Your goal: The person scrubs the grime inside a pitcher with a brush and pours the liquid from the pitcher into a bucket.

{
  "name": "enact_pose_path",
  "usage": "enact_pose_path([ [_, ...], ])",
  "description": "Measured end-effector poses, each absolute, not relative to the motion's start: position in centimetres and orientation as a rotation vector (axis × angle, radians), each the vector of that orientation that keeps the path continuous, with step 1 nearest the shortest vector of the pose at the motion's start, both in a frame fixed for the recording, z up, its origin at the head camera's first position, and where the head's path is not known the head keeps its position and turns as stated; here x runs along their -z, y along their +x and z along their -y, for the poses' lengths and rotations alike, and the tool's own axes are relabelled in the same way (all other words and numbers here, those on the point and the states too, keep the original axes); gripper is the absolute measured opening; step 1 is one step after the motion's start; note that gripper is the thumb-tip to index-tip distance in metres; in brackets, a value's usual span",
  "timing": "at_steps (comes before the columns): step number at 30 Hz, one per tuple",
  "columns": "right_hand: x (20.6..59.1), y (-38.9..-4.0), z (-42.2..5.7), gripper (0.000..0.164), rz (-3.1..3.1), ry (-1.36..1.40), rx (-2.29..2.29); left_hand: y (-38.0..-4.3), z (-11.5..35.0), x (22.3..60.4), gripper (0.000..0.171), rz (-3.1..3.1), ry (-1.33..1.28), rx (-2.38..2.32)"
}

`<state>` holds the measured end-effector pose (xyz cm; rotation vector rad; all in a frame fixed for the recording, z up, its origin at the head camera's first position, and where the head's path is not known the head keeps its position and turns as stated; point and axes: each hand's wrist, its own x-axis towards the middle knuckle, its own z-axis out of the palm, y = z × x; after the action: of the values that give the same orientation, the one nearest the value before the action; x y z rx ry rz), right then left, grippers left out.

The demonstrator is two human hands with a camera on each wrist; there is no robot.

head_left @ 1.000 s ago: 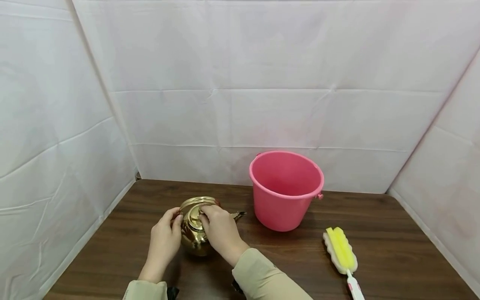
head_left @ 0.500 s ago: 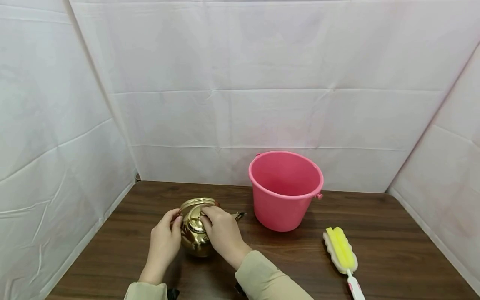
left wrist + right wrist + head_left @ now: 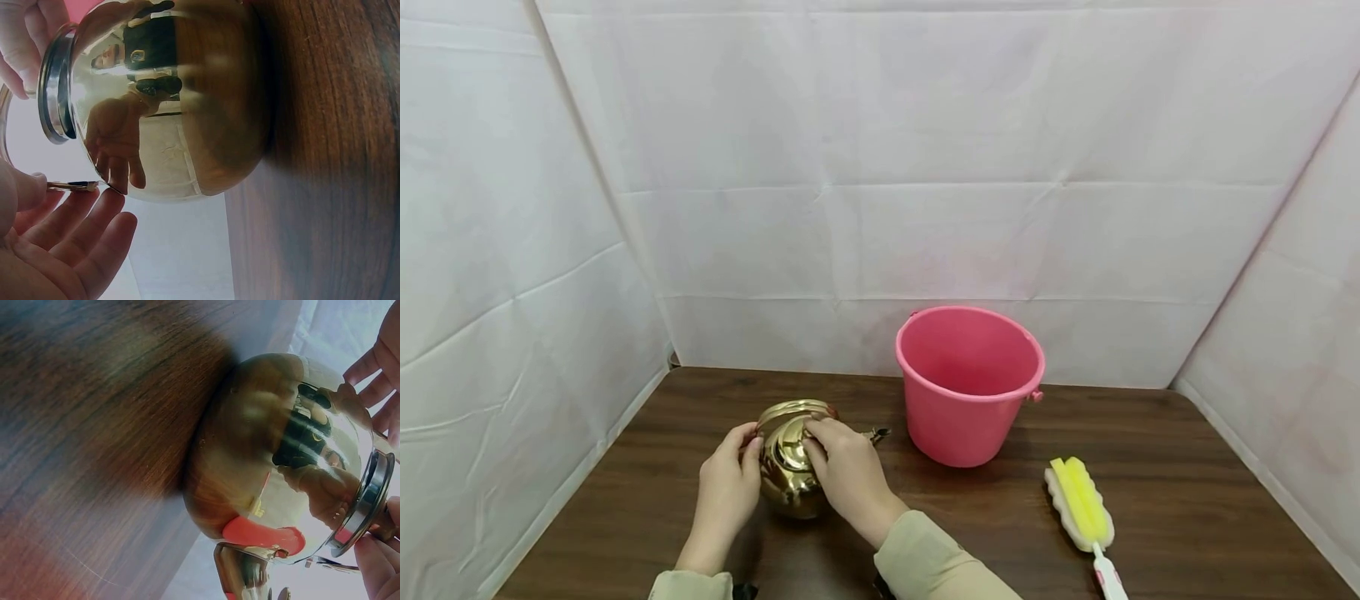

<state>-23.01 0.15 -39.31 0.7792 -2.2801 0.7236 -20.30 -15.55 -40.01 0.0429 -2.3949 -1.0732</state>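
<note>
A shiny brass kettle [image 3: 792, 493] stands upright on the wooden table, its short spout [image 3: 877, 434] pointing right. My left hand [image 3: 727, 482] pinches the side of its arched handle [image 3: 796, 407] between thumb and fingers. With the thumb and fingertips of my right hand [image 3: 852, 477], I hold the small knob of the round lid [image 3: 369, 503]. The lid looks slightly tilted at the kettle's mouth; whether it is fully seated I cannot tell. In the left wrist view, the kettle's polished body [image 3: 169, 119] reflects a hand. The right hand's fingers largely cover the knob.
A pink bucket [image 3: 962, 425] stands right of the kettle, behind the spout. Farther right lies a yellow and white sponge brush [image 3: 1081, 504] with a white handle. White cloth [image 3: 865, 242] hangs behind the dark wooden table [image 3: 1157, 467] and at both sides.
The head view has tilted slightly, so everything sits a little lower in it. Both hands keep their holds on the kettle's handle and lid; the right hand has barely shifted.
</note>
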Motion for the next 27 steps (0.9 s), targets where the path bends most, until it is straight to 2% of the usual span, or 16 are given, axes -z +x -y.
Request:
enact_pose_path([
  [27,39.49,-22.80,-0.16,0.024,2.228,0.793,-0.717,-20.14,15.98,40.06,0.025,2.348,0.055,1.044],
])
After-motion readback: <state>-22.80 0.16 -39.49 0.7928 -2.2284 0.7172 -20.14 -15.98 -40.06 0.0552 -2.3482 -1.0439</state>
